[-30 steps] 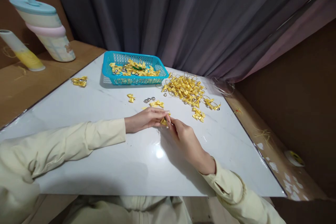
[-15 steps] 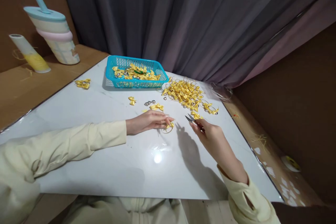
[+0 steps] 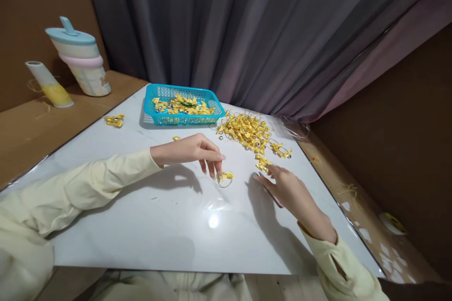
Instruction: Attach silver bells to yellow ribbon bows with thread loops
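Observation:
My left hand (image 3: 190,152) hovers over the white table (image 3: 158,221), fingers apart and curved down. Its fingertips touch a small yellow ribbon bow with a thin loop (image 3: 226,177). My right hand (image 3: 290,191) lies low on the table to the right, fingers stretched out toward a few loose bows (image 3: 263,163). A thin dark edge shows under its palm; I cannot tell whether that is the small snips or shadow. A heap of yellow bows with little bells (image 3: 247,129) lies just beyond both hands.
A blue plastic basket (image 3: 183,120) with several bows stands at the back of the table. A single bow (image 3: 115,120) lies at the left edge. A lidded cup (image 3: 83,63) and a tube (image 3: 49,85) stand on the brown ledge. A tape roll (image 3: 392,224) lies at the right.
My right hand drew away from the bow with small snips, then dropped flat onto the table. My left hand lifted off the table, keeping its fingertips on the bow.

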`<state>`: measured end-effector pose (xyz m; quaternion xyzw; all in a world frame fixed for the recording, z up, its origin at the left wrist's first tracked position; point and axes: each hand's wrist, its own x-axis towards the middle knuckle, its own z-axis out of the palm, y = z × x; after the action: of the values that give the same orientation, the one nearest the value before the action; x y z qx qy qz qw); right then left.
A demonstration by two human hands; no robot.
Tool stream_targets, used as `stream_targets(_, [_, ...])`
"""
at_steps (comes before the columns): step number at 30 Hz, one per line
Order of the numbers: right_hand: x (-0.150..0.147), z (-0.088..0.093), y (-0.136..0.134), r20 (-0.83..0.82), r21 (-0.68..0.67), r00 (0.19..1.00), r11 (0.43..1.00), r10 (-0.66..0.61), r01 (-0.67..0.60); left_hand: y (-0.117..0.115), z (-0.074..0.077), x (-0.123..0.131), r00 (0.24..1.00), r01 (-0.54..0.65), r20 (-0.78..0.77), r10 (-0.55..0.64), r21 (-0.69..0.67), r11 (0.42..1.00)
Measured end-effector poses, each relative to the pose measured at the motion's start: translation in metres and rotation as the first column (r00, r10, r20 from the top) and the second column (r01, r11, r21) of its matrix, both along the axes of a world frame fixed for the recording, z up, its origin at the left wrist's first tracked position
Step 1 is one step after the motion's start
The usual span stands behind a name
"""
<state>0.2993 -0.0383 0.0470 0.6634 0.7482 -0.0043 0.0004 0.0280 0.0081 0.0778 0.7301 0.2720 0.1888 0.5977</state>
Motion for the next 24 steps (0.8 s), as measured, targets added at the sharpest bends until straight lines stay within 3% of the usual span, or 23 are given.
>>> stream_targets(3, [-0.037, 0.013, 0.008, -0.307, 0.025, 0.928, 0.977, 0.209, -0.212, -0.003, 0.007, -0.001, 0.999, 0.032, -0.032, -0.032, -0.009, 0.999])
stream_targets(5, [-0.064, 0.018, 0.013, -0.492, 0.001, 0.803, 0.922, 0.337, -0.387, -0.006, 0.008, -0.001, 0.997, 0.056, -0.055, -0.058, -0.05, 0.997])
stream_targets(8, [-0.093, 0.022, 0.019, -0.699, -0.017, 0.585, 0.809, 0.411, -0.588, -0.008, 0.009, -0.001, 0.994, 0.084, -0.055, -0.092, -0.14, 0.987])
stream_targets(10, [-0.1, 0.023, 0.022, -0.749, -0.023, 0.525, 0.777, 0.403, -0.629, -0.009, 0.01, -0.003, 0.994, 0.094, -0.034, -0.102, -0.197, 0.976])
stream_targets(16, [-0.087, 0.033, 0.032, -0.701, -0.04, 0.61, 0.835, 0.368, -0.549, -0.011, 0.018, -0.007, 0.998, 0.057, -0.021, -0.066, -0.305, 0.951])
stream_targets(21, [-0.07, 0.037, 0.042, -0.586, -0.184, 0.734, 0.826, 0.344, -0.533, -0.007, 0.023, -0.011, 0.993, 0.053, -0.096, -0.073, -0.201, 0.978])
stream_targets(24, [-0.06, 0.034, 0.049, -0.385, -0.21, 0.845, 0.856, 0.371, -0.472, -0.003, 0.025, -0.017, 0.968, 0.085, -0.233, -0.095, -0.05, 0.995])
